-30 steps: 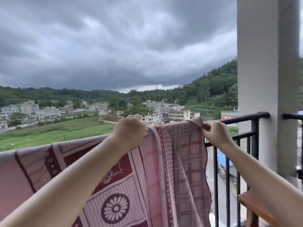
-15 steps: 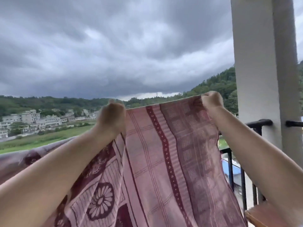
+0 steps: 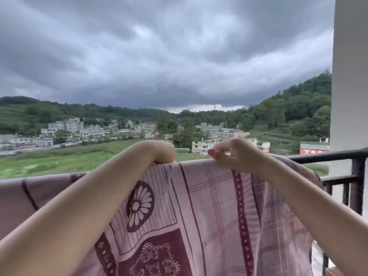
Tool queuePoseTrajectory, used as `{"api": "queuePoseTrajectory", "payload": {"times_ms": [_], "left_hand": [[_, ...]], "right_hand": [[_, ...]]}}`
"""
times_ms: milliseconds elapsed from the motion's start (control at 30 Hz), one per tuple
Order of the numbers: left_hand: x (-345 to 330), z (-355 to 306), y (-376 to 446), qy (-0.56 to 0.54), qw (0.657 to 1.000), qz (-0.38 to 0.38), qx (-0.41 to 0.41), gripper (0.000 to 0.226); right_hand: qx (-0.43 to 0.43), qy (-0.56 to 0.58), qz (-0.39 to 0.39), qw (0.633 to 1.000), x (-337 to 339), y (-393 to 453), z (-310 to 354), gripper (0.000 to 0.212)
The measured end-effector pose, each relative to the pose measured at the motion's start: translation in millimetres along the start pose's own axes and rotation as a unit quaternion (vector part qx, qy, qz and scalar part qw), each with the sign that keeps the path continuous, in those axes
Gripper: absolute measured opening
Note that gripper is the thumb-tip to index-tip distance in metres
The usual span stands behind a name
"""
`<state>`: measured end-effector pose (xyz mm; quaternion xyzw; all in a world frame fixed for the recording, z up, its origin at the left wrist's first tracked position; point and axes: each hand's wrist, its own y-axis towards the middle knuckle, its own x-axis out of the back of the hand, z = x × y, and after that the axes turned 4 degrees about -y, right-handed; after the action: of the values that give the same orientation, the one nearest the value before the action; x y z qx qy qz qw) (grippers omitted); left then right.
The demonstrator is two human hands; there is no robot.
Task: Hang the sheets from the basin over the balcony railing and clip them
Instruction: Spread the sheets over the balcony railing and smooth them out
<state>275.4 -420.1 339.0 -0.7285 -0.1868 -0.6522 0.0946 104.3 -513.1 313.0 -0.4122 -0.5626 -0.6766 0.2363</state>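
A pink sheet (image 3: 215, 206) with maroon flower and grid patterns hangs over the black balcony railing (image 3: 326, 155) and covers most of its top bar. My left hand (image 3: 162, 151) bends over the top of the draped sheet, its fingers hidden on the far side. My right hand (image 3: 235, 156) rests on the sheet's top fold a little to the right, with its fingers loosely curled, pointing left and holding nothing. No basin or clips are in view.
A white pillar (image 3: 350, 76) stands at the right, where the bare end of the railing meets it. A wooden surface (image 3: 334, 272) shows at the bottom right corner. Beyond the rail lie fields, buildings and a dark cloudy sky.
Both hands lifted the sheet's edge high, then brought it down over the railing. The sheet now lies flatter and wider on the bar, and my right hand has loosened its grip.
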Motion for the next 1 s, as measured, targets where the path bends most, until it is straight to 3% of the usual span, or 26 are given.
{"api": "queuePoseTrajectory", "payload": {"times_ms": [67,133,200,367,467,633,733,867,1000], "left_hand": [[2.7,5.2,-1.9,-0.039,0.993,-0.109,-0.013,0.026],[10.9,17.0,-15.3,-0.082,0.972,-0.219,-0.036,0.025],[15.2,32.8,-34.4,-0.056,0.956,-0.281,-0.059,0.025],[-1.5,72.5,-107.6,0.044,0.963,-0.252,-0.085,0.040],[-8.4,101.1,-143.8,0.039,0.947,-0.312,-0.072,0.042],[-11.2,173.9,-210.2,0.069,0.937,-0.342,0.030,0.063],[-9.8,230.1,-254.8,0.114,0.923,-0.355,0.094,0.051],[-6.4,299.2,-303.7,0.123,0.914,-0.343,0.178,0.051],[3.6,367.0,-343.4,0.166,0.891,-0.373,0.196,0.039]], "right_hand": [[0.035,-0.060,0.009,0.998,-10.6,-7.6,25.5,0.039],[0.020,-0.095,-0.020,0.995,-13.5,-9.3,37.1,0.042],[-0.012,-0.101,-0.033,0.994,-11.5,-6.5,42.9,0.042],[0.001,-0.136,-0.109,0.985,-19.2,-3.3,86.6,0.021],[0.055,-0.091,-0.115,0.988,-27.9,-1.0,126.3,0.027],[0.143,-0.035,-0.107,0.983,-45.1,20.1,214.7,0.029],[0.180,-0.006,-0.079,0.981,-59.6,39.4,278.0,0.037],[0.175,0.027,-0.067,0.982,-82.8,65.7,346.2,0.043],[0.165,0.018,-0.082,0.983,-103.6,93.3,402.5,0.033]]}}
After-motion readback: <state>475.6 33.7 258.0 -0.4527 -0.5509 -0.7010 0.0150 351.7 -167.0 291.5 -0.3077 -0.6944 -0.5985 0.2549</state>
